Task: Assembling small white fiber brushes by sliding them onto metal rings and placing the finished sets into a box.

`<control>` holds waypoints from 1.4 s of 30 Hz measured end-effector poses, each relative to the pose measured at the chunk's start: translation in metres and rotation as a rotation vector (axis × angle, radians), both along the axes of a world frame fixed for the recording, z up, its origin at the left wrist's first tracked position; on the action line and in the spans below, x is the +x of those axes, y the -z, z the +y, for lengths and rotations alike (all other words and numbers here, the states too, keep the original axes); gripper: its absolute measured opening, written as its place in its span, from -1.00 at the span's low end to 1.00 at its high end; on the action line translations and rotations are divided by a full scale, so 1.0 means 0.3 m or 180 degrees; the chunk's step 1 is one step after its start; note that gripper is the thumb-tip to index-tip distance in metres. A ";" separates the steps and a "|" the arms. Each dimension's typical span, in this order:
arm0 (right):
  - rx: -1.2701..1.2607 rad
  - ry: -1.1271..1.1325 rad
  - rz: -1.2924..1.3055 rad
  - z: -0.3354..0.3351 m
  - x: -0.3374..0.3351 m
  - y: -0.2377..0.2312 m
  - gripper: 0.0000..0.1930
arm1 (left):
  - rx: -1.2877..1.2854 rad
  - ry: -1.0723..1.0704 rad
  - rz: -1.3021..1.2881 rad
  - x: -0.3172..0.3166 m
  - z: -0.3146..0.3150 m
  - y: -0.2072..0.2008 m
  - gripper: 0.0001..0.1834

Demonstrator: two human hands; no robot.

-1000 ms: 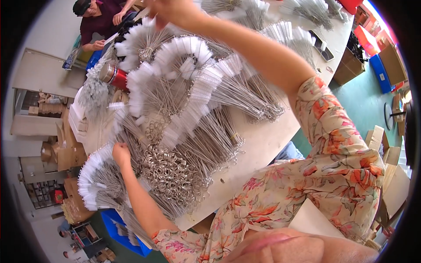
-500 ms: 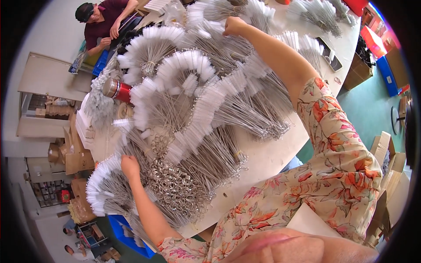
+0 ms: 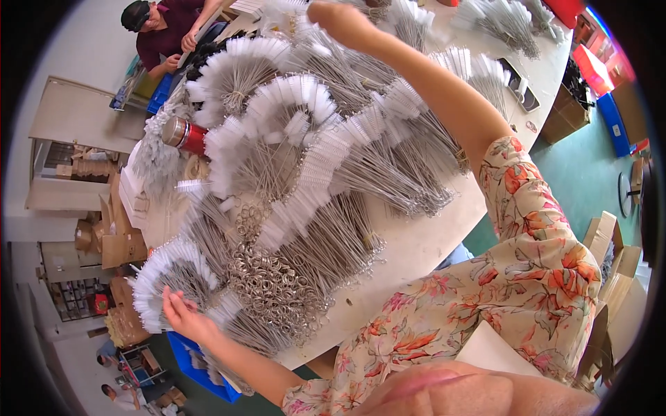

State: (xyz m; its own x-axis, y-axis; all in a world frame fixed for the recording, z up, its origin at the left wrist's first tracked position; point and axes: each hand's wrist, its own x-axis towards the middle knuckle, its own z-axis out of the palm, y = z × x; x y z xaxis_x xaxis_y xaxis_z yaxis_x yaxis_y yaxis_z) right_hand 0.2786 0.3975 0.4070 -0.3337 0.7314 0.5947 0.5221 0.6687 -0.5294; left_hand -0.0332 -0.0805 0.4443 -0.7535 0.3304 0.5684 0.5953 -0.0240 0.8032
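Observation:
My left hand [image 3: 186,317] hovers at a fanned bundle of white-bristled wire brushes [image 3: 154,281] at the table's left edge. Its fingers are apart, with nothing seen between them. Beside that bundle lies a heap of metal split rings [image 3: 267,281]. My right arm stretches across the table, and my right hand [image 3: 340,24] is at the far edge of the picture above more brush bundles. The back of that hand shows, but its fingers are hidden and slightly blurred. Several tied bundles of wire brushes [image 3: 343,156] cover the middle, their bristle heads fanned out and their wire loops toward me.
A red flask with a metal lid [image 3: 186,135] lies among the brushes at left. A phone [image 3: 520,87] rests at the table's right. Across the table's far left, a person in a dark top [image 3: 161,38] works. Below the left edge stands a blue bin [image 3: 191,360].
My left hand has moved toward me and its fingers have spread from a closed shape. My right hand has moved farther away and to the left.

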 end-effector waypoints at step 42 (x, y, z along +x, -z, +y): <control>-0.2632 -0.2897 0.1042 -1.173 -0.146 0.362 -0.66 | 0.0357 0.0577 0.1596 0.561 -0.032 0.490 -0.77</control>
State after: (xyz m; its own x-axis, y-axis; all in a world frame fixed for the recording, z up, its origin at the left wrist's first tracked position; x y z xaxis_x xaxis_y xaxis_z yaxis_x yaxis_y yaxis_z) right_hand 0.2349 0.0456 0.2983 -0.8329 0.5070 0.2218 -0.1833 0.1255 -0.9750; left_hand 0.1352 -0.0901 0.2972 -0.3175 0.3464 0.8827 0.8831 -0.2310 0.4083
